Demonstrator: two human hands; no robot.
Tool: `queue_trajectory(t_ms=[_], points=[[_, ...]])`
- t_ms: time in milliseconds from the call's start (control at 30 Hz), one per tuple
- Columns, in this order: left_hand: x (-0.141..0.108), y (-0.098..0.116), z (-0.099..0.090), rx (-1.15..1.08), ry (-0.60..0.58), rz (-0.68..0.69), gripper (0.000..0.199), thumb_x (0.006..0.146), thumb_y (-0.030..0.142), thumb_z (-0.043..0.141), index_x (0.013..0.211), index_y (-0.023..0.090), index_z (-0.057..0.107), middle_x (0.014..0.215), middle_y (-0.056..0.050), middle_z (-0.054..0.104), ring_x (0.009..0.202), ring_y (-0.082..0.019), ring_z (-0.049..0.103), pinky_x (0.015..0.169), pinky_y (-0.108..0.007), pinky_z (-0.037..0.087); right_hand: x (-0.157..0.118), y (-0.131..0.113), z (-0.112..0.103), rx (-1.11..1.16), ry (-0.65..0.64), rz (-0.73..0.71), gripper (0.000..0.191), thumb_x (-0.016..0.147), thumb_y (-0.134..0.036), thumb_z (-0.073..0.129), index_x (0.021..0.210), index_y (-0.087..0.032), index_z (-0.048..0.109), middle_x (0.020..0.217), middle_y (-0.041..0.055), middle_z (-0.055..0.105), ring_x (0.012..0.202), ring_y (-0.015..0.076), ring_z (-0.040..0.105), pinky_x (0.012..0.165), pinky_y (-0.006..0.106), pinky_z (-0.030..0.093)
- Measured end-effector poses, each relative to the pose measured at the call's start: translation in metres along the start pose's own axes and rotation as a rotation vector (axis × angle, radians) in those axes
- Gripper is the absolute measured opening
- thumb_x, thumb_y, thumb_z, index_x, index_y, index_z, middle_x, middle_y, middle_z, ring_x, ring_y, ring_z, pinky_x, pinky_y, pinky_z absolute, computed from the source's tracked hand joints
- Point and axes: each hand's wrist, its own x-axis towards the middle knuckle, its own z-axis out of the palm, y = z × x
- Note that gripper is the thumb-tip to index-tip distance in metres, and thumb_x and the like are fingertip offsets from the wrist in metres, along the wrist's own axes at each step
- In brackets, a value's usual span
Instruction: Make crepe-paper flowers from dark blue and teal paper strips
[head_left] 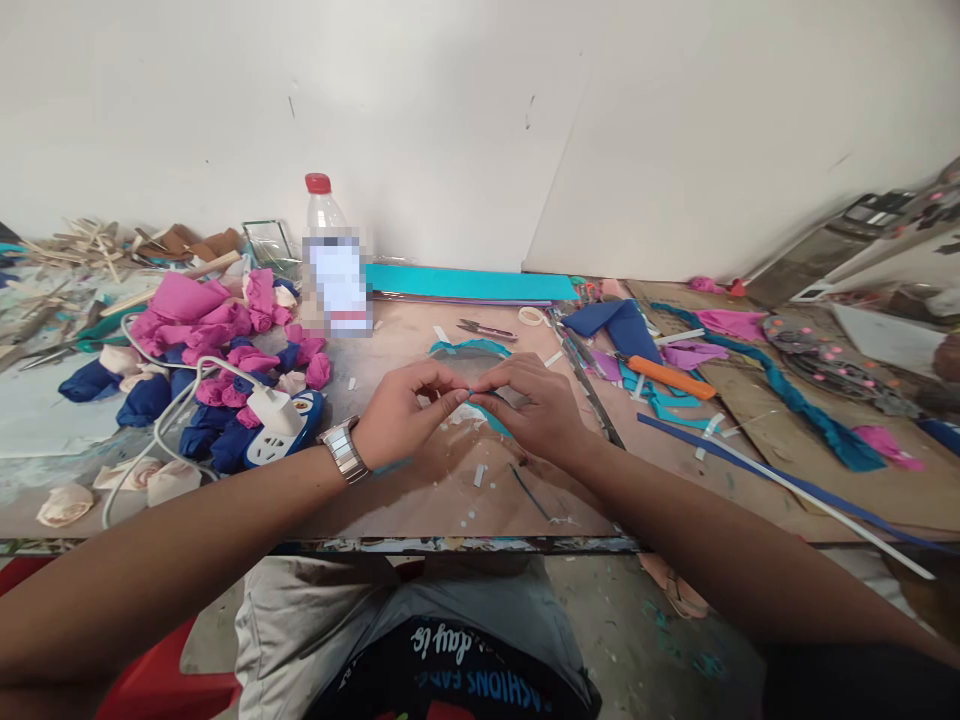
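Note:
My left hand (pixel 405 405), with a metal-band watch (pixel 345 450) on its wrist, pinches with thumb and forefinger. Its fingertips meet those of my right hand (pixel 536 400), which is also closed in a pinch. Between them shows a small bit of a thin teal strip, mostly hidden by the fingers. Just behind and beneath the hands is a curved band of teal paper (pixel 472 348), like part of a ring; whether the pinched strip belongs to it I cannot tell. Small thread snips (pixel 487 330) and a roll of tape (pixel 532 316) lie beyond the hands.
Pink and navy crumpled paper flowers (pixel 191 305) heap at left around a power strip (pixel 281 435) with a white cable. A phone (pixel 341 285) leans on a red-capped bottle (pixel 319 185). An orange utility knife (pixel 667 377) and paper strips lie right. The table edge (pixel 465 545) is near me.

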Motion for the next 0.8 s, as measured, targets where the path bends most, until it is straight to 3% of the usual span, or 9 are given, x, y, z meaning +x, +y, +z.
queue_trajectory(t_ms=[433, 800], points=[[-0.0005, -0.0036, 0.0021, -0.108, -0.047, 0.047, 0.024, 0.100, 0.040, 0.057, 0.096, 0.018, 0.065, 0.091, -0.005, 0.065, 0.084, -0.016, 0.059, 0.078, -0.029, 0.048, 0.0014, -0.0034, -0.0018, 0.023, 0.023, 0.001, 0.011, 0.091, -0.036, 0.076, 0.089, -0.025, 0.074, 0.081, 0.0004, 0.078, 0.079, 0.0198, 0.071, 0.084, 0.039, 0.052], [0.0003, -0.0006, 0.0012, -0.168, -0.043, -0.028, 0.026, 0.093, 0.042, 0.069, 0.092, 0.016, 0.071, 0.088, -0.006, 0.072, 0.079, -0.016, 0.062, 0.073, -0.029, 0.049, 0.0009, -0.0024, -0.0010, 0.048, 0.054, 0.002, 0.014, 0.089, -0.035, 0.080, 0.083, -0.024, 0.073, 0.078, 0.0010, 0.078, 0.077, 0.0194, 0.071, 0.081, 0.038, 0.052]])
